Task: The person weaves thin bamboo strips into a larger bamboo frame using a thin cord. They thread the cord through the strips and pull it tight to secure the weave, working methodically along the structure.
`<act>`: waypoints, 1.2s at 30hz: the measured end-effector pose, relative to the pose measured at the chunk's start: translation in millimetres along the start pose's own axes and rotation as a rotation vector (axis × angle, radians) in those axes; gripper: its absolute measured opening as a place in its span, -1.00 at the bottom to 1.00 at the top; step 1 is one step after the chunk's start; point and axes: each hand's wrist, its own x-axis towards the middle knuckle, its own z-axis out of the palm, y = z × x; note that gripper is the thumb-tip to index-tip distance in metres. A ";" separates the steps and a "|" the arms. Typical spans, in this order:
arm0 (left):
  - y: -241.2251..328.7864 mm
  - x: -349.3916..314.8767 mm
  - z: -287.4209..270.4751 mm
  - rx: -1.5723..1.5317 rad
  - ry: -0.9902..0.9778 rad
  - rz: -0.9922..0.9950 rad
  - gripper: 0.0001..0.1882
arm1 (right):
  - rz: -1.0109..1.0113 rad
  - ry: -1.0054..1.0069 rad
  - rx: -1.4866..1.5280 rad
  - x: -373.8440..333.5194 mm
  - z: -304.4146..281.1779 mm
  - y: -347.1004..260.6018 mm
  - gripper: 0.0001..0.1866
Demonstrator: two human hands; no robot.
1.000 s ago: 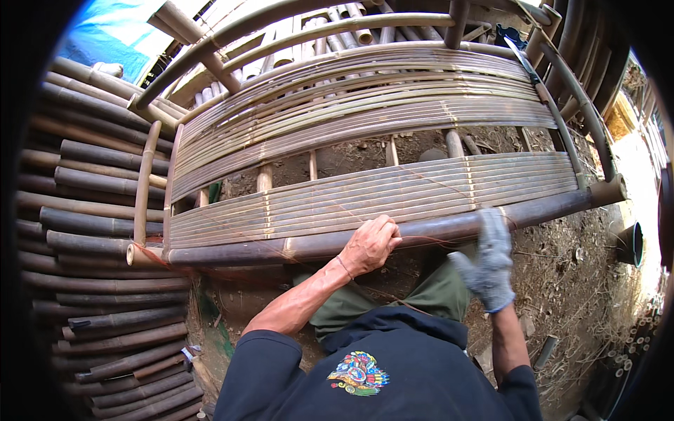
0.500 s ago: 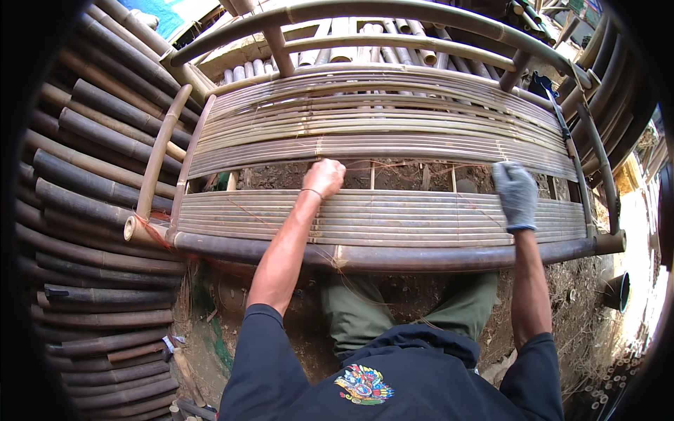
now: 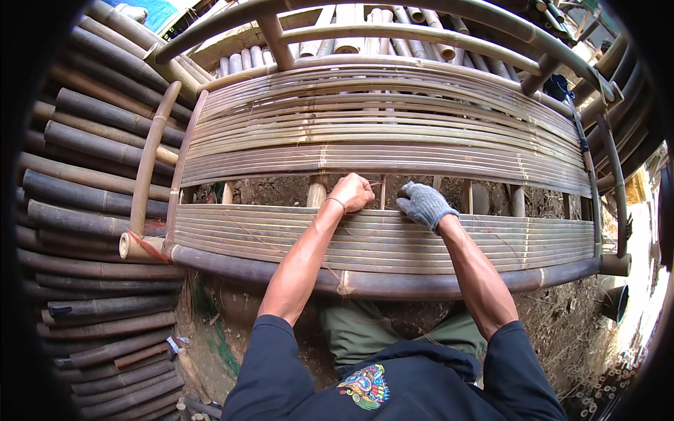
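Observation:
A bamboo bench (image 3: pixel 337 278) stands before me, its seat made of thin split slats (image 3: pixel 267 224) with a lengthwise gap between the front and rear groups. Over that gap, my bare left hand (image 3: pixel 352 193) is closed in a pinch beside the rear slats. A short bit of thin reddish cord (image 3: pixel 375 183) shows at its fingertips. My right hand (image 3: pixel 427 205), in a grey knit glove, is just to the right, above the front slats. Its fingers are curled together; what they hold, if anything, is hidden.
Dark bamboo poles (image 3: pixel 98 224) are stacked along the left. More cut poles (image 3: pixel 347 42) lie behind the bench's backrest (image 3: pixel 414 31). A dark bucket (image 3: pixel 616 302) sits on the ground at the right. Loose cord ends (image 3: pixel 523 245) trail over the front slats.
My right hand has moved left from the bench's right side to near my left hand. My left hand has shifted slightly right and down. The view has tilted a little.

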 end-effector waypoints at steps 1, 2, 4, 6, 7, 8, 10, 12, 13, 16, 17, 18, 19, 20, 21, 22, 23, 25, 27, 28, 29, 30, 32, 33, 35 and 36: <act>7.0 -10.1 -5.1 -0.037 0.053 -0.005 -0.77 | 0.000 0.183 0.048 -17.4 -4.8 -9.5 -0.67; 14.5 -18.3 -11.5 -0.230 -0.025 -0.025 -0.80 | -0.002 0.241 0.089 -27.5 -10.8 -21.6 -0.63; 27.1 -34.8 -22.2 -0.540 -0.208 -0.155 -0.85 | -0.094 0.329 0.162 -43.4 -19.2 -51.9 -0.59; 36.0 -49.5 -26.0 -0.699 -0.346 -0.059 -0.80 | -0.128 0.372 0.291 -54.8 -28.3 -79.5 -0.65; 38.4 -55.4 -26.9 -0.771 -0.416 0.032 -0.78 | -0.203 0.344 0.397 -64.1 -35.3 -87.0 -0.74; 39.2 -59.9 -27.2 -0.742 -0.334 -0.027 -0.76 | -0.190 0.372 0.593 -85.0 -41.3 -90.2 -0.79; 37.6 -63.8 -23.7 -0.783 -0.279 -0.006 -0.72 | -0.080 0.294 0.832 -154.8 -60.2 -77.0 -0.86; 34.5 -61.1 -15.3 -0.640 -0.092 -0.135 -0.59 | 0.029 0.253 0.881 -258.4 -86.1 -49.3 -0.87; 33.8 -57.7 -9.9 -0.561 0.000 -0.216 -0.54 | 0.007 0.372 0.988 -321.4 -99.9 -37.3 -0.86; 41.0 -54.6 23.6 0.252 0.584 0.103 -0.41 | -0.348 0.898 1.387 -504.3 -142.1 -19.1 -0.84; 46.7 -59.3 38.1 0.426 0.630 0.337 -0.45 | -0.526 1.046 1.474 -555.7 -158.6 -19.1 -0.83; 54.6 -64.9 51.3 0.476 0.616 0.703 -0.53 | -0.536 1.064 1.490 -597.9 -175.9 -19.4 -0.82; 66.5 -74.8 70.2 0.329 0.372 0.865 -0.58 | -0.393 0.899 1.331 -627.2 -192.1 -18.1 -0.82; 76.7 -92.1 88.5 0.183 0.120 0.918 -0.66 | -0.239 0.882 1.167 -649.6 -208.4 -20.7 -0.81; 88.2 -111.4 105.1 0.133 -0.003 0.976 -0.80 | -0.076 1.158 0.891 -651.9 -212.8 -11.0 -0.77; 102.0 -130.5 121.4 0.162 0.091 1.074 -0.85 | 0.313 1.407 0.525 -648.1 -221.7 -9.3 -0.72; 113.5 -152.7 135.0 0.089 0.133 1.097 -0.79 | 0.547 1.474 0.115 -624.0 -216.9 2.2 -0.73; 130.5 -192.6 151.4 0.013 0.158 1.212 -0.73 | 0.779 1.231 0.020 -551.0 -203.1 16.4 -0.70; 142.3 -227.9 162.5 0.039 0.190 1.244 -0.72 | 0.967 0.899 0.690 -445.5 -168.2 19.3 -0.51; 145.9 -239.0 164.4 0.046 0.216 1.237 -0.72 | 0.899 0.729 0.857 -387.1 -134.3 7.5 -0.33; 148.5 -248.4 165.2 0.075 0.226 1.240 -0.73 | 0.699 0.386 1.141 -327.6 -104.9 -6.5 -0.32; 149.4 -254.8 164.0 0.069 0.251 1.207 -0.74 | 0.646 0.096 1.295 -265.0 -76.3 -23.2 -0.25; 151.4 -264.3 161.5 0.088 0.286 1.194 -0.78 | 0.577 -0.272 1.505 -163.8 -30.5 -61.0 -0.25; 151.7 -268.0 159.2 0.102 0.298 1.168 -0.79 | 0.544 -0.338 1.500 -125.0 -15.6 -77.5 -0.30; 150.7 -276.0 150.0 0.139 0.322 1.154 -0.82 | 0.584 -0.243 1.150 -70.1 -0.2 -103.0 -0.44; 146.8 -278.4 141.0 0.189 0.257 1.164 -0.88 | 0.551 -0.208 1.095 -59.5 -2.2 -106.9 -0.51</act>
